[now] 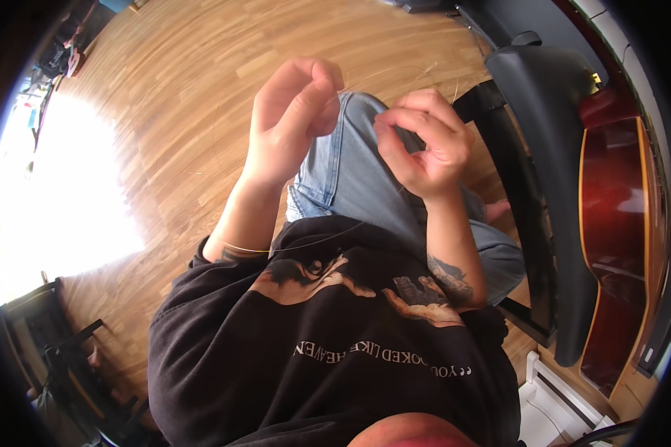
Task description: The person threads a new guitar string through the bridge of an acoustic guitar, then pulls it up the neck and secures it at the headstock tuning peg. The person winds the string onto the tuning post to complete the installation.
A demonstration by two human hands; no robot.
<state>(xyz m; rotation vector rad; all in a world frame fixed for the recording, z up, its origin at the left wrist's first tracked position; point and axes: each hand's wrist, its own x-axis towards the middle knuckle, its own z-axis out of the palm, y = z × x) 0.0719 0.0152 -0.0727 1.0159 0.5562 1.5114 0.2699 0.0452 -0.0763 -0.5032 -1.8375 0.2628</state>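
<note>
My left hand (294, 108) is raised over the left edge of my jeans, its fingers curled in and the thumb pressed against them. To its right, and apart from it, my right hand (427, 141) pinches with thumb and forefinger near my knee. A very thin, golden string (246, 250), like a guitar string, runs in loose curves about both hands. One stretch arcs beyond the fingertips, and another crosses my left forearm and the front of my black shirt. Its ends are too fine to make out, and the fingers hide where it is gripped.
A red-brown guitar (611, 253) with a pale edge stands at the right, beside a black padded seat (548, 149). White furniture (563, 410) is at the lower right, a dark folding chair (60, 365) at the lower left. Strong light falls on the wooden floor (179, 89).
</note>
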